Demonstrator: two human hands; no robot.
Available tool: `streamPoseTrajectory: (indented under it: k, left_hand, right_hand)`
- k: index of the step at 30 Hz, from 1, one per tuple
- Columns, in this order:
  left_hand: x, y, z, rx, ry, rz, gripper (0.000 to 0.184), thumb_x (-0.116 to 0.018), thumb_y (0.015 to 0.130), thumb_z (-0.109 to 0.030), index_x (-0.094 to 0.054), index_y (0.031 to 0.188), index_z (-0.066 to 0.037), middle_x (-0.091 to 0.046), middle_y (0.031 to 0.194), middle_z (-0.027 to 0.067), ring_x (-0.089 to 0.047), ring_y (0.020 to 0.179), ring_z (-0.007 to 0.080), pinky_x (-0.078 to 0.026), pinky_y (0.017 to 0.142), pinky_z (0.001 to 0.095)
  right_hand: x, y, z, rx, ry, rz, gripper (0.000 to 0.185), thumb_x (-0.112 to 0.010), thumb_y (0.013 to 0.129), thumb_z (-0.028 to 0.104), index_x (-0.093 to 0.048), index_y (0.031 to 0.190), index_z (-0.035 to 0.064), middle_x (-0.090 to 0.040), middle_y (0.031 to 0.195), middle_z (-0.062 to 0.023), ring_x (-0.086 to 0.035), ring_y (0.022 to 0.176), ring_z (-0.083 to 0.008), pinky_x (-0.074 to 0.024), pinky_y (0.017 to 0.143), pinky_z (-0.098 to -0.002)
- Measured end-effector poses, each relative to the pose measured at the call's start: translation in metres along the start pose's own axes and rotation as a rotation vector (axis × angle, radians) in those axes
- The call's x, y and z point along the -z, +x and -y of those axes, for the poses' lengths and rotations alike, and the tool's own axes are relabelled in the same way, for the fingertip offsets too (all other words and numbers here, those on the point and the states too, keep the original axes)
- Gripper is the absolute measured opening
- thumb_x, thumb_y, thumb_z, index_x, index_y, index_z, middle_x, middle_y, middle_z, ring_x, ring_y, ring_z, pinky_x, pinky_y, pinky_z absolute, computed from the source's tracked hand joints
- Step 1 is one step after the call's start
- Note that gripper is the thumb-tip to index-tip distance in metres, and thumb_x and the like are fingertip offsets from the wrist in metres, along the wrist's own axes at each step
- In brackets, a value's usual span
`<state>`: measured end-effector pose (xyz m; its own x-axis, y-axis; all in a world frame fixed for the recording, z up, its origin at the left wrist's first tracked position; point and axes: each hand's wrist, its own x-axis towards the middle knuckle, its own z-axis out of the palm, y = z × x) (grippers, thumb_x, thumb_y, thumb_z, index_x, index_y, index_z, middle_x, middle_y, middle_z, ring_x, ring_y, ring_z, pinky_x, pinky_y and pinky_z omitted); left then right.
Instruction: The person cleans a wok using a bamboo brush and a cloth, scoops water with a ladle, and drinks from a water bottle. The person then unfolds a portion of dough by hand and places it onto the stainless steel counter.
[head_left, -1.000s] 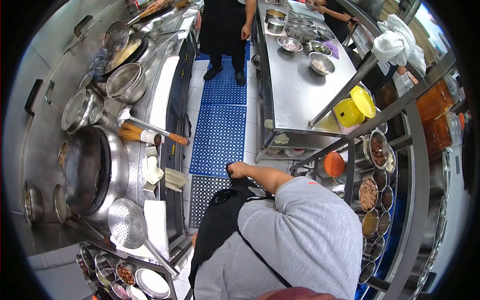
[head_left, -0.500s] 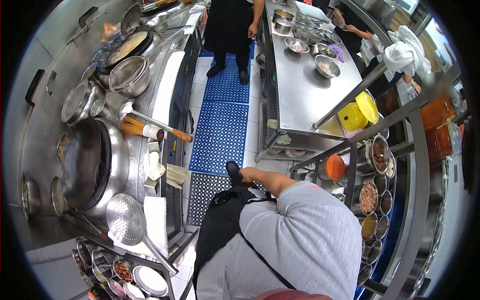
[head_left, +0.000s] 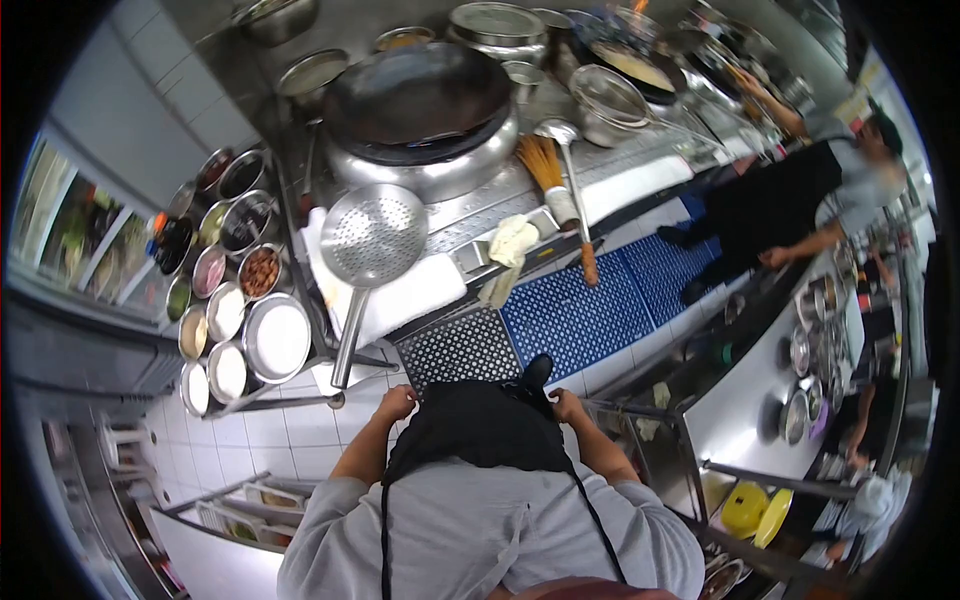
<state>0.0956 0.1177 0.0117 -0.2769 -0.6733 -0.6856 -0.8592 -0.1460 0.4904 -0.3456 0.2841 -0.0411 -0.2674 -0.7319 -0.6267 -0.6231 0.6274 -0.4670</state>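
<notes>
My left hand hangs low at the left edge of my black apron. Its fingers are curled, and what they may hold is too small to make out. On the apron's other side, my right hand is also curled near the hem, its contents hidden. Ahead of my left hand, a perforated strainer ladle lies across the range edge, its handle pointing toward me. Behind it a dark wok sits on the burner ring. A bamboo wok brush and a long-handled ladle lie farther right.
Several ingredient containers, including one of white powder, stand on a left-hand rack. A folded towel covers the range edge. A co-worker in a black apron stands on the blue mat. A steel table with bowls is at right.
My view has swung left, so the range now lies in front of me and the steel table at right. My left hand has come into view. The co-worker now reaches over the range.
</notes>
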Motion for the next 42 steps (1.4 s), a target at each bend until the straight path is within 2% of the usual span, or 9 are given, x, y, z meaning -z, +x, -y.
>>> streamPoseTrajectory:
  k: [2,11,18,27,29,31,33,36,42]
  left_hand:
    - [0.000,-0.007,0.004,-0.029,0.044,-0.036,0.026,-0.062,0.073,-0.008,-0.072,0.096,-0.012,-0.069,0.109,0.0147,-0.063,0.108,0.0350,-0.049,0.096,0.0432]
    - [-0.019,-0.003,0.053,-0.063,0.235,-0.063,0.027,-0.062,0.072,-0.007,-0.072,0.096,-0.014,-0.070,0.109,0.0137,-0.064,0.107,0.0331,-0.051,0.093,0.0422]
    - [-0.012,-0.004,0.036,0.002,0.153,-0.054,0.026,-0.073,0.073,-0.021,-0.072,0.098,-0.013,-0.070,0.110,0.0146,-0.063,0.110,0.0340,-0.050,0.095,0.0418]
    - [-0.009,0.002,0.035,0.211,-0.214,0.095,0.031,-0.073,0.069,0.003,-0.068,0.099,-0.003,-0.070,0.098,0.0158,-0.071,0.060,0.0233,-0.057,0.051,0.0358]
    - [-0.010,-0.005,0.035,0.087,-0.095,0.024,0.027,-0.070,0.073,0.000,-0.068,0.100,-0.004,-0.071,0.078,0.0131,-0.070,0.058,0.0217,-0.059,0.053,0.0345]
    - [-0.003,-0.018,0.020,0.104,-0.026,0.020,0.023,-0.068,0.076,-0.002,-0.069,0.099,-0.004,-0.071,0.071,0.0110,-0.071,0.058,0.0215,-0.059,0.054,0.0339]
    - [-0.007,-0.012,0.019,0.105,0.016,-0.005,0.017,-0.063,0.079,-0.011,-0.071,0.092,-0.003,-0.072,0.077,0.0144,-0.073,0.073,0.0284,-0.060,0.067,0.0384]
    - [-0.013,0.004,0.022,0.000,0.201,-0.050,0.023,-0.060,0.077,-0.020,-0.073,0.086,-0.003,-0.071,0.091,0.0210,-0.071,0.087,0.0344,-0.057,0.082,0.0413]
    - [0.006,0.023,-0.028,0.184,-0.013,-0.068,0.021,-0.065,0.076,-0.013,-0.074,0.093,-0.007,-0.073,0.086,0.0167,-0.072,0.065,0.0283,-0.058,0.074,0.0386]
  right_hand:
    - [0.006,0.000,0.001,0.017,-0.066,-0.008,0.045,-0.073,0.080,0.024,-0.064,0.121,0.0074,-0.071,0.075,-0.0146,-0.066,0.056,-0.0235,-0.0528,0.054,-0.0369]
    - [0.021,0.012,0.007,0.018,-0.122,-0.027,0.045,-0.074,0.083,0.028,-0.063,0.122,0.0070,-0.068,0.071,-0.0122,-0.065,0.056,-0.0214,-0.0522,0.052,-0.0361]
    - [0.062,0.027,0.048,-0.206,0.608,-0.008,0.040,-0.062,0.094,0.039,-0.060,0.121,0.0102,-0.063,0.077,-0.0071,-0.062,0.063,-0.0213,-0.0529,0.055,-0.0382]
    - [0.205,0.052,0.165,-0.029,1.138,-0.503,0.061,-0.046,0.096,0.062,-0.055,0.127,0.0098,-0.063,0.102,-0.0072,-0.059,0.089,-0.0185,-0.0490,0.079,-0.0444]
    - [0.235,0.065,0.185,0.102,0.966,-0.431,0.055,-0.055,0.094,0.058,-0.056,0.123,0.0112,-0.064,0.095,-0.0031,-0.060,0.082,-0.0140,-0.0494,0.071,-0.0374]
    - [0.251,0.082,0.209,0.155,0.925,-0.428,0.034,-0.072,0.088,0.024,-0.058,0.116,0.0109,-0.061,0.079,0.0007,-0.057,0.061,-0.0088,-0.0415,0.046,-0.0239]
    - [0.260,0.102,0.214,0.070,0.721,-0.466,0.024,-0.072,0.086,0.014,-0.059,0.105,0.0071,-0.056,0.068,0.0001,-0.051,0.048,-0.0094,-0.0373,0.036,-0.0251]
    - [0.286,0.085,0.224,0.152,0.710,-0.411,0.016,-0.071,0.085,0.010,-0.059,0.094,0.0042,-0.051,0.059,0.0000,-0.043,0.037,-0.0095,-0.0335,0.030,-0.0260]
    - [0.337,0.093,0.276,0.377,0.955,-0.208,0.010,-0.062,0.092,0.012,-0.057,0.093,0.0037,-0.053,0.063,-0.0021,-0.048,0.042,-0.0105,-0.0404,0.035,-0.0255]
